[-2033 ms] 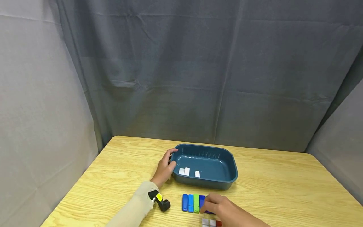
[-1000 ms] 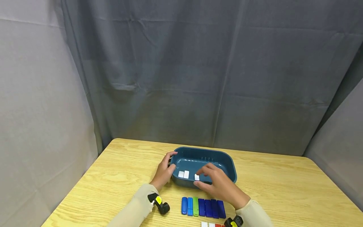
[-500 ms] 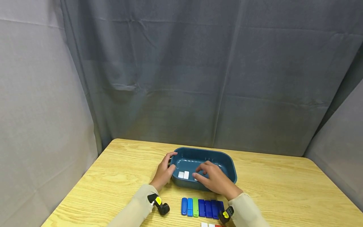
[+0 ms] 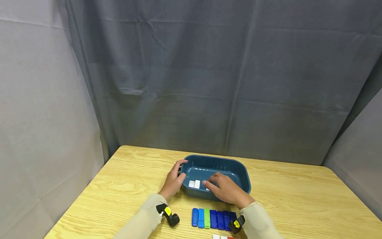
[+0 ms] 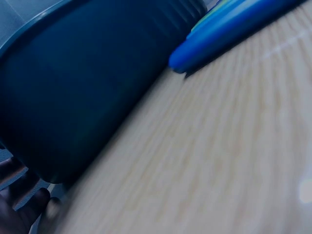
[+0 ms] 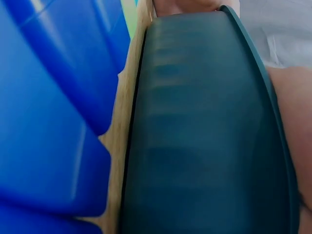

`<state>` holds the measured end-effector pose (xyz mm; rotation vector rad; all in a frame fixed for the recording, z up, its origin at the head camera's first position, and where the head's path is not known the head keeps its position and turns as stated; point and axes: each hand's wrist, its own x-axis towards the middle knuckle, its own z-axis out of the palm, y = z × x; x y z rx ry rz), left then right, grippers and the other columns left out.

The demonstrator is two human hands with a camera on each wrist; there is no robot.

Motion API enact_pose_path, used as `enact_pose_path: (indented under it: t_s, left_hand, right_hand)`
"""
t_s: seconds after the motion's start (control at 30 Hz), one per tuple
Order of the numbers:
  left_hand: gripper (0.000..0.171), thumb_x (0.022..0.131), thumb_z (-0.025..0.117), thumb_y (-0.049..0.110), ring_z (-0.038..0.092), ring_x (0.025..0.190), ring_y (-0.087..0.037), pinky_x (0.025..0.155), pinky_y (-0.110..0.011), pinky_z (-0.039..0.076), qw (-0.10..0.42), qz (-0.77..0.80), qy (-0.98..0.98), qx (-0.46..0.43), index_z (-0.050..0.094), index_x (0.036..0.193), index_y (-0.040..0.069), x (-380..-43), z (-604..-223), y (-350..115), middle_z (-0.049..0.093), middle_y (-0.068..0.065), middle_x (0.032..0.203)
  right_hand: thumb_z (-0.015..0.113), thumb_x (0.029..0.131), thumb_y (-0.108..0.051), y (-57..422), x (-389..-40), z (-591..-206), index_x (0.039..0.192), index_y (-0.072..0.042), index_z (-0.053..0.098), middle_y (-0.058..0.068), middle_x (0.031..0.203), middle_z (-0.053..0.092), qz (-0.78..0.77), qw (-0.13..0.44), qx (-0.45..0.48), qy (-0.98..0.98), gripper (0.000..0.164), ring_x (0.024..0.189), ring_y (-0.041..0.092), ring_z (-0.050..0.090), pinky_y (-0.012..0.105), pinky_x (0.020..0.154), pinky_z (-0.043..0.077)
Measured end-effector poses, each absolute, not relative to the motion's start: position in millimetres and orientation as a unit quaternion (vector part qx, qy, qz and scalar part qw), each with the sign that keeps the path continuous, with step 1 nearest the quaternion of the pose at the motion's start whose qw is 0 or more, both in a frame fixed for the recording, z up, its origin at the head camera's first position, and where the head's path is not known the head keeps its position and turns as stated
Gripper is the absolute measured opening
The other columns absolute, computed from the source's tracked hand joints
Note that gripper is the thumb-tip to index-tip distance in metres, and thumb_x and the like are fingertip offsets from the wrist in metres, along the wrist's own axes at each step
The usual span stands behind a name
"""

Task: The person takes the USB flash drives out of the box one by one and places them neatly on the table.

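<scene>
In the head view a dark teal plastic tub stands on the wooden table. My left hand holds its left end, thumb near the rim and fingers round the side. In the left wrist view those fingers show at the tub's end. My right hand reaches over the near rim with bent fingers pointing down inside. A small white oblong piece peeks out under its thumb, mostly hidden; I cannot tell whether it is pinched. Two white pieces lie side by side to its left.
A row of flat oblong pieces, blue, green and dark blue, lies just before the tub, partly under the right wrist camera. White and red pieces sit at the bottom edge. Grey curtains enclose the table.
My right hand has gone from the row of coloured pieces up into the tub, then lowered over the white piece, covering most of it. The left hand stays on the tub.
</scene>
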<state>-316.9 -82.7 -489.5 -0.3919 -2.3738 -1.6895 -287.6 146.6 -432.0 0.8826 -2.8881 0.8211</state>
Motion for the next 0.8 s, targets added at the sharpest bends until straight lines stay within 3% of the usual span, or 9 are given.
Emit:
enact_pose_path:
  t_s: [0.37,0.57,0.8]
  left_hand:
    - [0.054,0.085,0.048,0.002,0.047,0.125,-0.035,0.102,-0.054,0.037,0.123,-0.574,-0.793,-0.161,0.046,0.139,0.013,-317.8,-490.1,-83.6,0.043,-0.010,0.145]
    - [0.052,0.085,0.046,-0.004,0.046,0.123,-0.045,0.101,-0.057,0.037,0.114,-0.579,-0.790,-0.167,0.044,0.137,0.000,-295.8,-460.0,-80.9,0.041,-0.023,0.143]
    - [0.052,0.086,0.045,-0.003,0.045,0.124,-0.046,0.101,-0.057,0.036,0.113,-0.579,-0.790,-0.170,0.043,0.138,-0.001,-289.0,-453.1,-80.2,0.041,-0.024,0.144]
  right_hand:
    - [0.041,0.098,-0.052,146.2,-285.5,-432.2,0.114,-0.008,0.071,0.015,0.126,0.061,0.271,-0.046,0.269,-0.923,0.056,0.119,0.034,0.055,0.055,0.097,0.042]
    - [0.039,0.099,-0.051,147.1,-286.2,-432.3,0.115,-0.010,0.070,0.006,0.114,0.066,0.264,-0.038,0.290,-0.919,0.054,0.108,0.026,0.061,0.049,0.090,0.047]
    - [0.040,0.098,-0.052,147.7,-286.3,-432.3,0.112,-0.010,0.071,0.004,0.109,0.066,0.264,-0.038,0.290,-0.919,0.054,0.103,0.024,0.062,0.048,0.087,0.049]
